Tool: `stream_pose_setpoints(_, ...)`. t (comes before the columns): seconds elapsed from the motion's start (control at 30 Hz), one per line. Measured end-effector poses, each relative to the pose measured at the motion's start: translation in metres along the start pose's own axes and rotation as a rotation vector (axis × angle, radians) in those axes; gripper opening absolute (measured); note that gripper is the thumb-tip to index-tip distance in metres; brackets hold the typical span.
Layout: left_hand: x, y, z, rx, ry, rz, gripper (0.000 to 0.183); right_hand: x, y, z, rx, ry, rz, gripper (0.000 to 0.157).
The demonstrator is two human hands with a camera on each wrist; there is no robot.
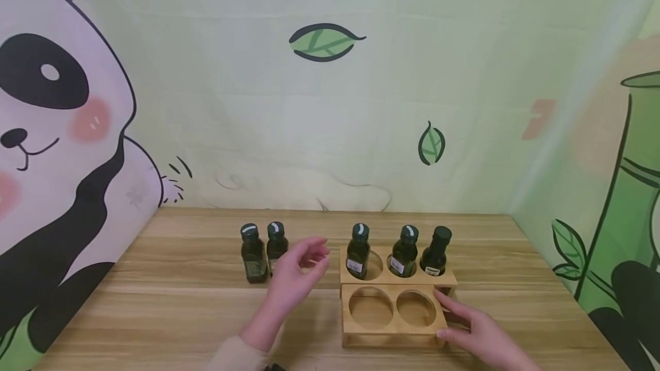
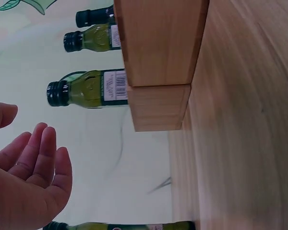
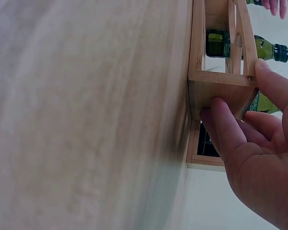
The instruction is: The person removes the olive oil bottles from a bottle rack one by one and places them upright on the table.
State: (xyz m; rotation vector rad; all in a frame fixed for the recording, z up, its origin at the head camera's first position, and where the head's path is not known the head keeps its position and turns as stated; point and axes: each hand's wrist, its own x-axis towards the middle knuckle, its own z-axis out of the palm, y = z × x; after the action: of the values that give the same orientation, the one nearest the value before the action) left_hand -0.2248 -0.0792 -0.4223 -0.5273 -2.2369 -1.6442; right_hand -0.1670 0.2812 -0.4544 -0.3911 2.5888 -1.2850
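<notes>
A stepped wooden bottle rack (image 1: 394, 339) stands on the table. Its upper tier carries three dark-capped green glass bottles: one on the left (image 1: 358, 252), one in the middle (image 1: 404, 251) and one at the right end (image 1: 436, 251). Both round holes in the lower tier hold no bottle. My right hand (image 1: 476, 331) holds the rack's right end, its thumb by the edge and fingers against the end panel (image 3: 221, 93). In the air left of the rack, my left hand (image 1: 296, 271) has loosely bent fingers and holds nothing.
Two more green bottles stand left of the rack: a left one (image 1: 254, 253) and a right one (image 1: 277, 245), partly hidden behind my left hand. A printed cloth backdrop (image 1: 247, 102) with a panda rises behind the wooden tabletop (image 1: 170, 302).
</notes>
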Motion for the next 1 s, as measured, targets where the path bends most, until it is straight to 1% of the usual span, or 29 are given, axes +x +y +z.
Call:
stream_pose_setpoints(0.27, 0.011, -0.007, 0.012, 0.019, -0.047, -0.032, 0.035, 0.001, -0.002, 0.000, 0.006, 0.012, 0.020, 0.078)
stream_pose_setpoints(0.47, 0.021, -0.012, 0.022, 0.019, -0.057, -0.027, 0.035, 0.001, 0.000, 0.000, -0.014, 0.007, 0.006, 0.078)
stream_pose_setpoints(0.6, 0.027, -0.011, 0.028, 0.032, -0.070, -0.054, 0.036, 0.001, 0.000, 0.000, 0.003, 0.000, 0.005, 0.077)
stream_pose_setpoints(0.7, 0.030, -0.011, 0.032, 0.019, -0.084, -0.078, 0.039, 0.001, 0.001, -0.001, -0.020, -0.005, -0.004, 0.077)
stream_pose_setpoints(0.83, 0.033, -0.010, 0.036, -0.029, -0.101, -0.088, 0.043, 0.001, 0.001, -0.002, -0.055, -0.004, -0.006, 0.076)
stream_pose_setpoints(1.0, 0.038, -0.012, 0.040, -0.051, -0.109, -0.098, 0.047, 0.002, 0.001, -0.002, -0.034, -0.005, 0.010, 0.078)
